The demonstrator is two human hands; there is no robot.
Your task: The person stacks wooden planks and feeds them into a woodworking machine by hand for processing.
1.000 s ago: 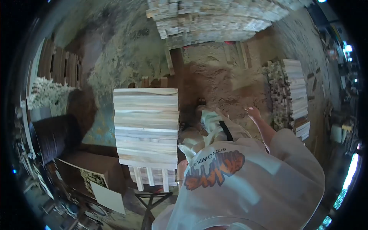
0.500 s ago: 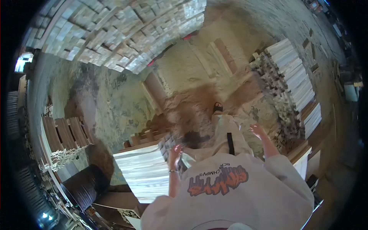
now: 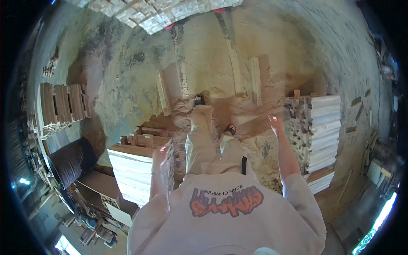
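Observation:
My left hand (image 3: 160, 154) hangs loosely at my side, fingers slightly bent and nothing visible in it. In the head view it overlaps the near edge of a stack of pale sawn boards (image 3: 127, 170). My right hand (image 3: 276, 123) is held out in front on the other side, fingers loosely apart, with no object in it. Closest to that hand is another tall stack of wooden boards (image 3: 325, 131), its rough ends facing me. Below are my legs in light trousers (image 3: 199, 140) and my feet in dark sandals (image 3: 199, 100), one ahead of the other.
Two wooden beams (image 3: 164, 93) (image 3: 255, 80) lie on the dusty floor ahead. A large lumber pile (image 3: 148, 17) stands at the far end. To the left are a smaller board stack (image 3: 63, 104), a dark drum-like roll (image 3: 73, 161) and machinery (image 3: 97, 231).
My view has swung round and I have stepped forward, so both sandals now show. The far lumber pile sits higher in view. My hands have moved farther apart.

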